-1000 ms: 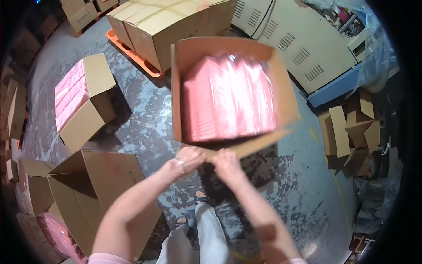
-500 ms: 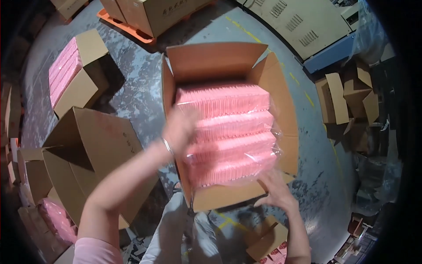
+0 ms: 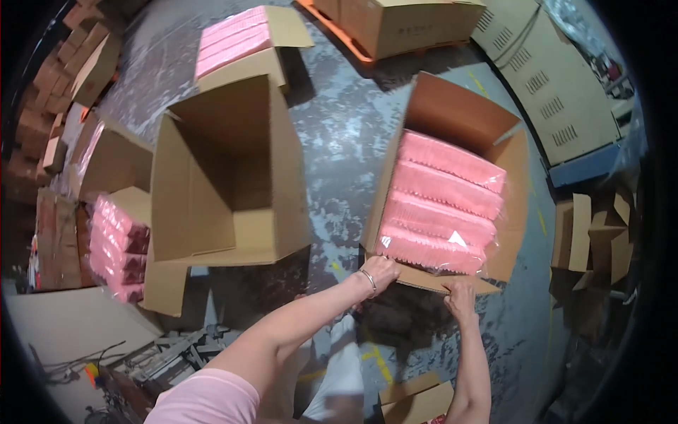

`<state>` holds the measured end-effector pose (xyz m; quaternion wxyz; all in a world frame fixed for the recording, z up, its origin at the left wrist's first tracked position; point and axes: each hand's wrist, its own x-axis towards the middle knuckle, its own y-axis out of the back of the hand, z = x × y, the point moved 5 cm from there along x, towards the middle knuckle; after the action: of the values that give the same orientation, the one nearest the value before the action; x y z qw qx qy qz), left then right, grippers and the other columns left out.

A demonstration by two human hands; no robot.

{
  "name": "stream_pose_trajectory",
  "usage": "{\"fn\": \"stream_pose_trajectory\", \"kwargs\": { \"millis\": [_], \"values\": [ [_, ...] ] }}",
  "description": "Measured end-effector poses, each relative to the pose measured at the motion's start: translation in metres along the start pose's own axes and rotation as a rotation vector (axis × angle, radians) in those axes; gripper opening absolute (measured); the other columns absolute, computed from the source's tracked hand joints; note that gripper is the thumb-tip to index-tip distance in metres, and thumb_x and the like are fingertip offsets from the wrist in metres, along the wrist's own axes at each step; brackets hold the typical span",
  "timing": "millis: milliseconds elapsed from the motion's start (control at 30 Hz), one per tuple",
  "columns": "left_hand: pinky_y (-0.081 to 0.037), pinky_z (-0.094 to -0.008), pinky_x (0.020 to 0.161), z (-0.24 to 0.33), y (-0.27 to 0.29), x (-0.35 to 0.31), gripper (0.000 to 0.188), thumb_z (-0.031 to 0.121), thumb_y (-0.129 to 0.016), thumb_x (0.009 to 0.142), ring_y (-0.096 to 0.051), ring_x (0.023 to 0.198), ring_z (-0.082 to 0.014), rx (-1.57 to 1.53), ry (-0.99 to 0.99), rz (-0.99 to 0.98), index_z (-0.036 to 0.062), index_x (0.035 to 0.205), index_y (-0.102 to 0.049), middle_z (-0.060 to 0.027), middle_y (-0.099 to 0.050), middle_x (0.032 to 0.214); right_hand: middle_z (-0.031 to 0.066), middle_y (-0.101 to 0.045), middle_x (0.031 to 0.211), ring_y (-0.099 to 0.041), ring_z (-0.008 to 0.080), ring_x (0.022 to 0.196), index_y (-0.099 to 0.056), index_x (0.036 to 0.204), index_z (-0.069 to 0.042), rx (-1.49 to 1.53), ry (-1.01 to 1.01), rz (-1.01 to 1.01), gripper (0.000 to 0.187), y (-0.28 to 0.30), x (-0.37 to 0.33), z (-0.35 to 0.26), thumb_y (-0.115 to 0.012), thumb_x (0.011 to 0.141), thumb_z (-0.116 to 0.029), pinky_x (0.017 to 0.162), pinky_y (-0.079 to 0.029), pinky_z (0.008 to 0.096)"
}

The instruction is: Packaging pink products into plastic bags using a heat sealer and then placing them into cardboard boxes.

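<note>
An open cardboard box [image 3: 518,205] stands in front of me, with rows of pink packs [image 3: 441,201] wrapped in clear film lying in it. At the left corner of its near flap [image 3: 424,280], my left hand [image 3: 382,274] is closed on the cardboard edge; a bracelet circles that wrist. My right hand [image 3: 460,300] is closed on the same flap farther right. The fingertips of both hands are partly hidden by the cardboard.
Left of the filled box, another open carton [image 3: 289,177] shows its bare inner walls. Wrapped pink bundles [image 3: 116,247] lie beyond it, and a carton of pink packs [image 3: 236,42] stands farther back. A beige machine cabinet [image 3: 544,85] and opened cartons [image 3: 600,237] are at the right.
My left hand has come off the pink packs onto the near flap, and my right hand now grips that flap too. The view has shifted left, bringing the other carton fully into sight.
</note>
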<state>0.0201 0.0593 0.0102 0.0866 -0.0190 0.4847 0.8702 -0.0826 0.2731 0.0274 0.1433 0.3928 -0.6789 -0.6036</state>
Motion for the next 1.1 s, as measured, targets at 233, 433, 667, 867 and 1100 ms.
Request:
{"fn": "stream_pose_trajectory", "kwargs": {
  "millis": [233,433,667,867,1100],
  "values": [
    [-0.054,-0.0321,0.064,-0.001,0.003,-0.123,0.008,0.01,-0.06,0.071,-0.066,0.075,-0.022,0.135,0.001,-0.046,0.0078,0.072,-0.068,-0.0095,-0.066,0.074,0.0209,-0.058,0.079,-0.056,0.0396,0.08,-0.07,0.089,-0.004,0.115,0.012,0.042,0.033,-0.049,-0.073,-0.105,-0.058,0.058,-0.003,0.073,-0.043,0.0483],
    [-0.052,-0.0386,0.072,0.042,-0.07,-0.221,0.017,0.011,-0.057,0.074,-0.064,0.085,-0.0273,-0.092,0.071,-0.209,0.0041,0.09,-0.06,-0.0125,-0.064,0.086,0.0205,-0.058,0.081,-0.056,0.0395,0.082,-0.069,0.093,-0.004,0.143,-0.053,-0.193,0.037,-0.062,-0.142,-0.143,-0.059,0.058,-0.001,0.074,-0.042,0.0487],
    [-0.042,-0.0488,0.083,-0.063,0.138,-0.259,0.044,0.011,-0.069,0.06,-0.054,0.098,-0.0342,0.01,0.381,0.374,0.0068,0.103,-0.06,-0.0115,-0.059,0.107,0.0195,-0.062,0.096,-0.057,0.0352,0.091,-0.065,0.105,-0.004,0.464,0.071,-0.394,0.044,-0.059,-0.161,-0.128,-0.075,0.067,-0.025,0.083,-0.045,0.0451],
    [-0.048,-0.0425,0.066,-0.182,0.101,-0.343,0.035,-0.002,-0.064,0.057,-0.058,0.081,-0.0332,0.247,0.645,0.195,0.0111,0.089,-0.059,-0.0091,-0.059,0.084,0.0155,-0.052,0.106,-0.048,0.0331,0.107,-0.054,0.11,-0.005,0.009,0.01,-0.234,0.054,-0.047,-0.121,-0.126,-0.075,0.065,-0.024,0.086,-0.042,0.0441],
    [-0.047,-0.0416,0.073,0.001,0.108,-0.26,0.033,-0.006,-0.059,0.061,-0.057,0.082,-0.0331,-0.007,0.483,0.271,0.0056,0.092,-0.061,-0.0128,-0.06,0.088,0.0147,-0.049,0.106,-0.047,0.0313,0.102,-0.05,0.103,-0.005,-0.334,-0.192,-0.214,0.047,-0.074,-0.141,-0.062,-0.071,0.065,-0.019,0.079,-0.04,0.0441]
  ]
}}
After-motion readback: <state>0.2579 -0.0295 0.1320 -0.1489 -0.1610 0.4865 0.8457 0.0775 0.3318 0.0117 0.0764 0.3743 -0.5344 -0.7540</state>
